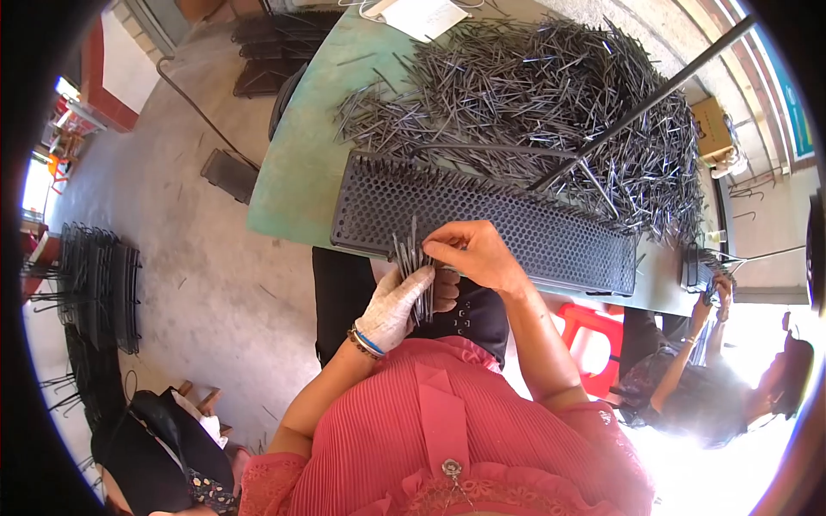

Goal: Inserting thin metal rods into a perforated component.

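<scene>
My left hand (391, 311), in a pale glove, is closed around a bundle of thin dark rods (408, 255) that stand roughly upright in its grip. My bare right hand (476, 255) meets the bundle's upper part from the right, thumb and forefinger pinched at a rod; its other fingers are curled below, partly hidden. Just beyond both hands lies a long black perforated tray (499, 220), full of round holes in rows. Along its far edge a line of rods stands in the holes, while most nearer holes hold none.
A big heap of loose rods (551, 95) covers the far part of the green table (297, 185). A bent metal bar (654, 99) slants over the tray. At right, a co-worker (688, 378) handles another tray beside a red stool (594, 331). Black racks (103, 279) stand on the left floor.
</scene>
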Demonstrator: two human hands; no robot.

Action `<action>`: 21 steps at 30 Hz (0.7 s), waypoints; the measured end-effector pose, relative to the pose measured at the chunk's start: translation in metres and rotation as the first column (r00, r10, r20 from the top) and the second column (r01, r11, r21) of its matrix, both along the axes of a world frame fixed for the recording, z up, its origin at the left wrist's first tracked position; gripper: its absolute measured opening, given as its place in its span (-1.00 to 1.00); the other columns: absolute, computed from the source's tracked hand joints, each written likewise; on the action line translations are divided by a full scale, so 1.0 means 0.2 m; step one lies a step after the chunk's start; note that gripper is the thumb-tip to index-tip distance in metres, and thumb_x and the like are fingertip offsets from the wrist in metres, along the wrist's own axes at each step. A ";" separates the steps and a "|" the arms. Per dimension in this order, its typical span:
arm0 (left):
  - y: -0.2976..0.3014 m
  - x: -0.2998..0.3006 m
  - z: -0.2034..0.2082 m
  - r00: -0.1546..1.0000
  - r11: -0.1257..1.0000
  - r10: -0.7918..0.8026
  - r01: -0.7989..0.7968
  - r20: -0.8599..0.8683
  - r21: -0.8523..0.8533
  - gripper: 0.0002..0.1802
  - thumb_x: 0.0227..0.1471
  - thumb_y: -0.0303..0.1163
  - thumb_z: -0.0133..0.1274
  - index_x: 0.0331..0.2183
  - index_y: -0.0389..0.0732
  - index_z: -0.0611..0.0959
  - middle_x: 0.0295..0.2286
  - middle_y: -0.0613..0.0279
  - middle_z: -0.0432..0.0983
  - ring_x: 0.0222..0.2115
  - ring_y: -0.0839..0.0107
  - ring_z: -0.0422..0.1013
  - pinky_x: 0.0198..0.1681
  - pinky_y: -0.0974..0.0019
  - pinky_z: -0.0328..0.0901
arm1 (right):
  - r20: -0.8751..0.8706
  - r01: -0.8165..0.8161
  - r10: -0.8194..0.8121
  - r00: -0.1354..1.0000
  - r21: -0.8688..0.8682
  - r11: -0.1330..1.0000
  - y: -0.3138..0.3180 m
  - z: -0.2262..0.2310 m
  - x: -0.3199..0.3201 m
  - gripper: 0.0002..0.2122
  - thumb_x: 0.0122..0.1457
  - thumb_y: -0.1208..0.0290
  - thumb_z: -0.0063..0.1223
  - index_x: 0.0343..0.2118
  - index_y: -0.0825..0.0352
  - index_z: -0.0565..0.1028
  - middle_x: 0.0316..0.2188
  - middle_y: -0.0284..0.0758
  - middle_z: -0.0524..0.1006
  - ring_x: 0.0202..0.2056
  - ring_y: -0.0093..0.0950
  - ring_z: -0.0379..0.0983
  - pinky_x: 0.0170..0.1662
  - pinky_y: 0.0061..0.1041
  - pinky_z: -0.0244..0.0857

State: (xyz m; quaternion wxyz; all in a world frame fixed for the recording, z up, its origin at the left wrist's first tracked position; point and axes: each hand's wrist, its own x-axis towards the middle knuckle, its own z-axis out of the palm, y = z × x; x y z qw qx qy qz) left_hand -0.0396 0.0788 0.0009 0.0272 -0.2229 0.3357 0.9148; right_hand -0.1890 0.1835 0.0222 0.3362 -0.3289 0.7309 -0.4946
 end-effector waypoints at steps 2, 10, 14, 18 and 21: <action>0.01 -0.01 0.01 1.000 1.000 -0.010 0.010 -0.024 0.002 -0.59 0.21 -0.25 -0.05 -0.02 -0.34 0.43 -0.24 0.05 0.56 -0.27 0.29 0.53 -0.18 0.21 0.47 | 0.070 0.040 -0.041 0.997 0.012 0.999 0.02 -0.01 -0.02 -0.81 0.18 0.41 0.12 -0.29 0.46 0.57 -0.44 -0.35 0.60 -0.42 -0.65 0.48 -0.33 -0.66 0.35; 0.03 -0.04 0.05 0.998 0.997 -0.054 0.052 0.032 0.062 -0.67 0.20 -0.35 -0.05 -0.04 -0.30 0.45 -0.23 0.06 0.55 -0.29 0.32 0.53 -0.20 0.25 0.48 | -0.007 0.438 -0.500 0.866 -0.470 0.766 -0.07 0.03 -0.19 -0.85 0.25 0.52 0.00 -0.18 0.47 0.49 -0.35 -0.28 0.60 -0.35 -0.60 0.49 -0.22 -0.62 0.37; 0.05 -0.05 0.03 0.996 0.997 -0.028 0.022 0.087 0.072 -0.69 0.18 -0.37 -0.03 -0.08 -0.33 0.47 -0.24 0.03 0.55 -0.29 0.30 0.53 -0.18 0.22 0.48 | -0.247 0.385 -0.519 0.818 -0.435 0.814 -0.14 -0.02 -0.25 -0.83 0.23 0.52 0.04 -0.16 0.45 0.51 -0.32 -0.30 0.61 -0.32 -0.60 0.51 -0.19 -0.61 0.39; 0.04 -0.03 0.00 0.991 0.997 -0.055 0.046 0.124 0.070 -0.69 0.19 -0.37 -0.08 -0.06 -0.31 0.45 -0.21 0.02 0.54 -0.23 0.25 0.52 -0.14 0.19 0.47 | -0.416 0.363 -0.525 0.743 -0.409 0.837 -0.15 -0.02 -0.22 -0.88 0.14 0.54 0.12 -0.26 0.37 0.57 -0.33 -0.28 0.61 -0.34 -0.50 0.55 -0.24 -0.55 0.39; 0.04 -0.02 -0.02 0.988 0.994 -0.056 0.042 0.141 0.102 -0.68 0.19 -0.34 -0.04 -0.09 -0.33 0.46 -0.21 0.00 0.54 -0.24 0.21 0.53 -0.15 0.16 0.47 | -0.648 0.200 -0.464 0.604 -0.440 0.875 -0.15 -0.08 -0.24 -0.88 0.08 0.54 0.16 -0.30 0.34 0.58 -0.37 -0.27 0.59 -0.34 -0.35 0.53 -0.23 -0.47 0.38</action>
